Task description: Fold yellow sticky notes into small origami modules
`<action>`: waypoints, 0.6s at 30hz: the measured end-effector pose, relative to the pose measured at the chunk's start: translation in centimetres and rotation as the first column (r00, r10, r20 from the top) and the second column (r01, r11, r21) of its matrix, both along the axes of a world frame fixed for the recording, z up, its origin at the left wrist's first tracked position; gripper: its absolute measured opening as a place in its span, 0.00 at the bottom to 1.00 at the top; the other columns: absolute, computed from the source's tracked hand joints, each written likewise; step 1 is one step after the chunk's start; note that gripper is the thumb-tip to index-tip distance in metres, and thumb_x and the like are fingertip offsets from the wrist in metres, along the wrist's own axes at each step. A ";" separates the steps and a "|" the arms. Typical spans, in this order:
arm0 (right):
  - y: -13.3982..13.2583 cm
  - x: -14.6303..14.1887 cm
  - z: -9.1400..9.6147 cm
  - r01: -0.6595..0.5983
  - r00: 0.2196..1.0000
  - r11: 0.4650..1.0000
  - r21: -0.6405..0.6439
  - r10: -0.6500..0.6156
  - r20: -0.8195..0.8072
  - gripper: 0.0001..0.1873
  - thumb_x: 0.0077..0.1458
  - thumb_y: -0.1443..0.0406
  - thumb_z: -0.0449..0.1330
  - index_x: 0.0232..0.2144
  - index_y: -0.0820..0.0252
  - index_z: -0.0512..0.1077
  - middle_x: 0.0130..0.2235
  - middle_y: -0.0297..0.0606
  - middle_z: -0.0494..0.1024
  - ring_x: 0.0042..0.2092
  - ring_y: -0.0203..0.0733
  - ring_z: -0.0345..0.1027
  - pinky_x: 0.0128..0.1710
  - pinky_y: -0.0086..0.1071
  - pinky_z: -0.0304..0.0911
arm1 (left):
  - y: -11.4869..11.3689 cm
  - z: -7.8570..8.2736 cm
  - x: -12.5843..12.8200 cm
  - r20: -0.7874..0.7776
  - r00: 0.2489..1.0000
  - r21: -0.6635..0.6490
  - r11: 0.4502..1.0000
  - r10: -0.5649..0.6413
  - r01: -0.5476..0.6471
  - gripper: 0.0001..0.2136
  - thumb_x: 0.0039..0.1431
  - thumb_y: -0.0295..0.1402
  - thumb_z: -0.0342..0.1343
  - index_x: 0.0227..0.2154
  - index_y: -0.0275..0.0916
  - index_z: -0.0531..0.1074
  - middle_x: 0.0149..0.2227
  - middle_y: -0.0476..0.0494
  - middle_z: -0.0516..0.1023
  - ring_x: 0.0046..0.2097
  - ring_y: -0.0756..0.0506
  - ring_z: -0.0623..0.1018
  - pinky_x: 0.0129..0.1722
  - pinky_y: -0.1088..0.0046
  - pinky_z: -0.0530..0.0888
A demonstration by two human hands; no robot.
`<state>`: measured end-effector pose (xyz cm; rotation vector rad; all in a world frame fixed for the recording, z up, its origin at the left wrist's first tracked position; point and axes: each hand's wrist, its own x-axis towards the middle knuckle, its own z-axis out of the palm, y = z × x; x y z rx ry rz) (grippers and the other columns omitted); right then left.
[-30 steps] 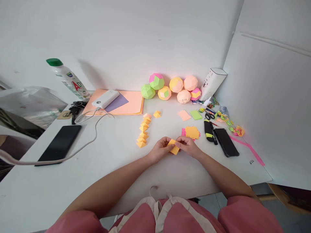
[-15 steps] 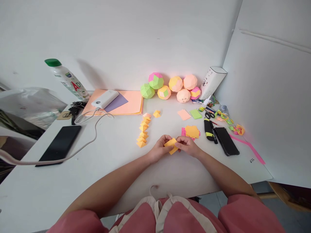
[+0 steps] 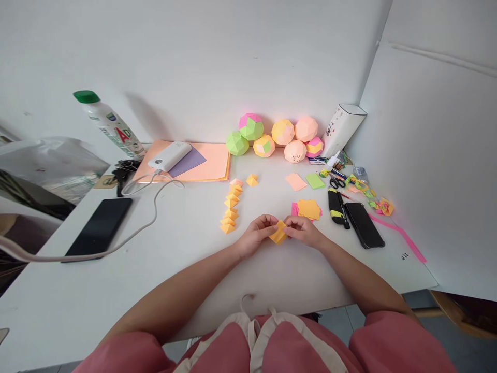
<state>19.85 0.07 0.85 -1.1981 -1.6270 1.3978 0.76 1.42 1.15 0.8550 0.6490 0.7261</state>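
Note:
Between my two hands is a small yellow-orange paper square (image 3: 278,237) with crease lines, a corner pointing towards me. My left hand (image 3: 257,234) pinches its left side, thumb on top. From the right, my right hand (image 3: 305,231) pinches the other side, fingers closed. Just beyond the right hand lies a stack of orange and pink paper squares (image 3: 309,209). To the left of my hands runs a row of folded orange paper pieces (image 3: 229,213), with one more folded piece (image 3: 252,180) standing apart.
Paper balls (image 3: 264,146) sit against the wall. Pink squares (image 3: 295,181) and green squares (image 3: 315,181) lie ahead. Scissors (image 3: 337,182), a cutter (image 3: 334,207) and a phone (image 3: 364,226) are on the right. A tablet (image 3: 99,229), cable (image 3: 154,212), power bank (image 3: 170,156) and bottle (image 3: 111,127) stand left.
The paper square has turned a little in my fingers and now shows crease lines. Both hands stay at nearly the same place, and the view has shifted slightly.

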 end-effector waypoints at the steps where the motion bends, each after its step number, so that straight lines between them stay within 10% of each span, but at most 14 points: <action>1: 0.0 0.0 0.0 0.003 1.000 1.000 0.021 -0.004 0.016 0.13 0.50 0.57 0.59 0.24 0.61 0.67 0.27 0.34 0.67 0.27 0.33 0.61 0.27 0.29 0.63 | 0.0 0.0 0.0 -0.005 1.000 -0.015 1.000 -0.009 0.009 0.12 0.48 0.40 0.59 0.29 0.36 0.68 0.28 0.49 0.69 0.30 0.51 0.70 0.31 0.75 0.67; 18: -0.3 -0.5 0.5 0.062 0.991 0.996 0.064 -0.069 0.115 0.05 0.45 0.65 0.57 0.22 0.61 0.65 0.23 0.31 0.64 0.25 0.32 0.58 0.24 0.26 0.56 | -0.4 -0.2 0.4 -0.113 0.991 0.118 0.989 -0.076 0.089 0.17 0.46 0.36 0.62 0.38 0.37 0.68 0.37 0.43 0.72 0.38 0.49 0.73 0.37 0.71 0.69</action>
